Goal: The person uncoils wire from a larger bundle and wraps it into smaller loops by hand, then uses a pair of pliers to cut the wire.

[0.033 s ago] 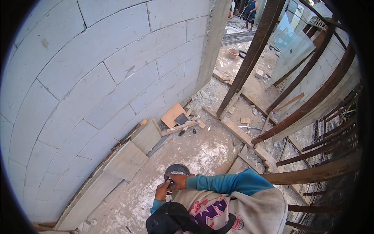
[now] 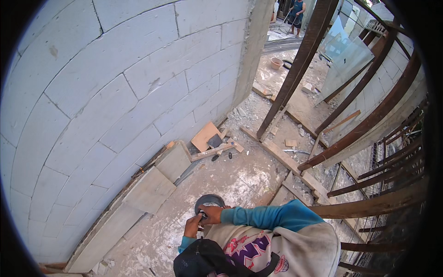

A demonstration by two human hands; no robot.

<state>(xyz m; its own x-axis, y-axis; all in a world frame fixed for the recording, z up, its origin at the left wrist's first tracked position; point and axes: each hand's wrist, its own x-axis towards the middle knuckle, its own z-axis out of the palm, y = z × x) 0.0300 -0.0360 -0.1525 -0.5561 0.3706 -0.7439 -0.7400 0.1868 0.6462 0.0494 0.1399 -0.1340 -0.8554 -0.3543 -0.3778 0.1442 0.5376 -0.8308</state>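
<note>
Low in the head view, my left hand and my right hand come together on a dark grey round object, possibly a coil or a bowl; I cannot make out which. Both hands have their fingers wrapped at its near side. The right forearm, in a blue sleeve, reaches in from the right. A black cloth item lies below the hands against my light shirt, partly cut off by the lower edge.
A pale block wall fills the left, with leaning boards and wood scraps at its foot. Timber posts line the right, near a glass sheet and rubble-strewn ground. A person stands far back near a pink bucket.
</note>
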